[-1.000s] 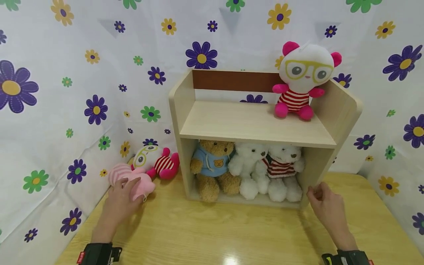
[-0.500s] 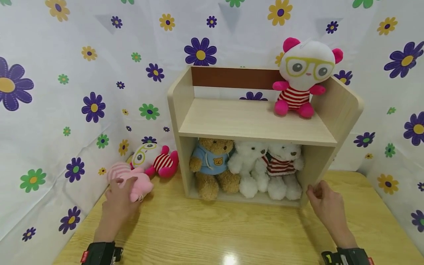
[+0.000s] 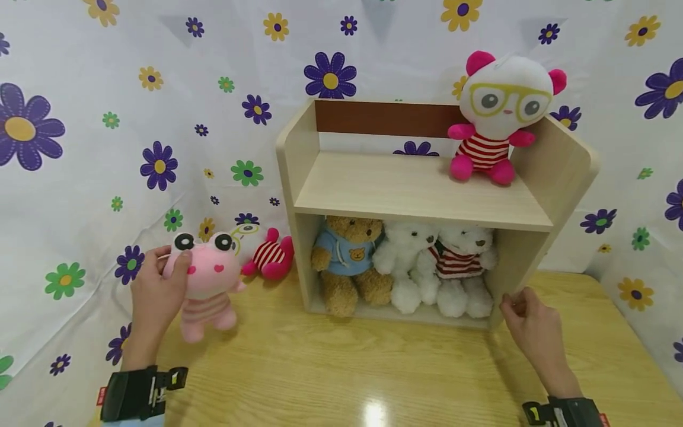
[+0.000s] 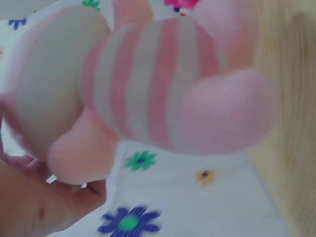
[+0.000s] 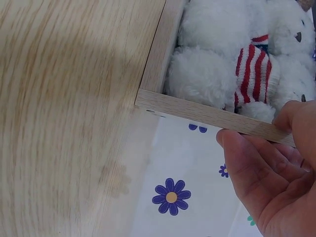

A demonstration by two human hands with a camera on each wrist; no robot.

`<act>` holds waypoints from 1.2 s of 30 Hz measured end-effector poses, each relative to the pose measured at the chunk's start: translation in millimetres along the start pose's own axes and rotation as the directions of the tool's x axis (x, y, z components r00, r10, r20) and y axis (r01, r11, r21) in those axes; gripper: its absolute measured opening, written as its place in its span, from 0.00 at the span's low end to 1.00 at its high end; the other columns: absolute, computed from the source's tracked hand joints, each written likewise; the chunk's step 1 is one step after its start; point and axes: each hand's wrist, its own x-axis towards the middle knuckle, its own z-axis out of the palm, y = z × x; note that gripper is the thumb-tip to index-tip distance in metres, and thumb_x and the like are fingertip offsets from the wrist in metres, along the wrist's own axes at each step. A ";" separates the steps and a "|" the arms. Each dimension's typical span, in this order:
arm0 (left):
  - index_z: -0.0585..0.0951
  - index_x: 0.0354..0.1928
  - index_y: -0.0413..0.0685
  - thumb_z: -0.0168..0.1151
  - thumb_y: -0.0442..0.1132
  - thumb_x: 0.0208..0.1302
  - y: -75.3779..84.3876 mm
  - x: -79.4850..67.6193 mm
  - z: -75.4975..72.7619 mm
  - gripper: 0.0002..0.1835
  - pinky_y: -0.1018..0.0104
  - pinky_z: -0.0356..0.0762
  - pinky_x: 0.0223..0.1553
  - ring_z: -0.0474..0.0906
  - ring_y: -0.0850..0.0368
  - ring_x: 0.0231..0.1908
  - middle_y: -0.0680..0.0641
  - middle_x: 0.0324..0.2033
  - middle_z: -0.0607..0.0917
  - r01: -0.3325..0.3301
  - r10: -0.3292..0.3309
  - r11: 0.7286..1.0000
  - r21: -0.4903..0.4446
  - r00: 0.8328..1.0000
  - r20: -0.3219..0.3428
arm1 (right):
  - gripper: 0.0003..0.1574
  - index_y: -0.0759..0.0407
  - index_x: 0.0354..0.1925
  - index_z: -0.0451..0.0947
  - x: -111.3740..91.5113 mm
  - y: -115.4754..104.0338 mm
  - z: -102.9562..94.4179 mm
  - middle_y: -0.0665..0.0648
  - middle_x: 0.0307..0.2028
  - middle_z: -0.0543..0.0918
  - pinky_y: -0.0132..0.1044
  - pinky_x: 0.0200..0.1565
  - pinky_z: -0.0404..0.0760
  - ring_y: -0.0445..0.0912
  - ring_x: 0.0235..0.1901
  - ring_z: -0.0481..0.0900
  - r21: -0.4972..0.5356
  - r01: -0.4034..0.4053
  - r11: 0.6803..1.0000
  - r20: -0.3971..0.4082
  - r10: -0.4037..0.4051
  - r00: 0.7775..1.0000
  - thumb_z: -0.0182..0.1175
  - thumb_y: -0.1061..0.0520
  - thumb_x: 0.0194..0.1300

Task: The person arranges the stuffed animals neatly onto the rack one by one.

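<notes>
In the head view my left hand (image 3: 157,296) grips a pink frog-like plush toy (image 3: 208,270) by the side of its head. The toy is upright, facing me, with bulging black-and-white eyes and a striped body. Its striped belly and feet fill the left wrist view, slightly blurred. My right hand (image 3: 536,332) pinches the front edge of the right side panel of a small wooden shelf (image 3: 421,184), low down. In the right wrist view, thumb and fingers lie on either side of that panel (image 5: 207,113).
A pink-and-white panda plush (image 3: 272,258) lies left of the shelf. Another panda plush (image 3: 485,151) sits on the upper level at right. Below sit a brown teddy bear (image 3: 347,261) and two white bears (image 3: 408,261). A flowered cloth (image 3: 203,118) hangs behind the wooden table (image 3: 299,367).
The pink plush, lying down earlier beside the panda plush, is now raised and upright in my left hand, facing me. My right hand stays on the shelf panel.
</notes>
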 end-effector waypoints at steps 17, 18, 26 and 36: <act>0.80 0.49 0.32 0.67 0.43 0.65 -5.0 -15.5 63.8 0.20 0.48 0.73 0.38 0.75 0.33 0.42 0.29 0.43 0.79 -0.270 0.297 0.945 0.185 0.945 -0.138 | 0.10 0.64 0.25 0.73 -0.7 -2.7 3.5 0.60 0.16 0.82 0.29 0.16 0.66 0.48 0.12 0.76 -0.006 -0.004 1.000 0.007 0.004 1.000 0.65 0.66 0.60; 0.79 0.50 0.32 0.68 0.42 0.64 -5.5 -18.3 63.0 0.20 0.45 0.74 0.36 0.75 0.32 0.41 0.28 0.44 0.79 -0.289 0.313 0.930 0.228 0.947 -0.077 | 0.11 0.64 0.25 0.73 -0.8 -2.2 2.8 0.60 0.16 0.82 0.29 0.17 0.66 0.48 0.13 0.76 -0.009 -0.006 1.000 0.005 0.006 1.000 0.65 0.66 0.60; 0.65 0.68 0.31 0.69 0.39 0.60 -25.1 -9.4 59.1 0.37 0.36 0.79 0.46 0.77 0.28 0.44 0.22 0.49 0.78 -0.317 0.201 0.881 0.351 0.923 0.328 | 0.11 0.62 0.25 0.73 -0.9 0.4 0.0 0.57 0.15 0.80 0.27 0.15 0.63 0.35 0.11 0.68 -0.013 0.008 1.000 0.004 -0.008 1.000 0.66 0.66 0.60; 0.65 0.71 0.30 0.72 0.51 0.62 -41.9 -0.6 61.8 0.45 0.36 0.79 0.48 0.81 0.30 0.46 0.24 0.52 0.82 -0.297 0.133 0.885 0.358 0.899 0.416 | 0.11 0.63 0.24 0.73 -1.3 1.9 1.2 0.56 0.14 0.78 0.27 0.15 0.62 0.34 0.11 0.65 -0.028 0.034 0.999 -0.009 -0.035 0.999 0.66 0.66 0.58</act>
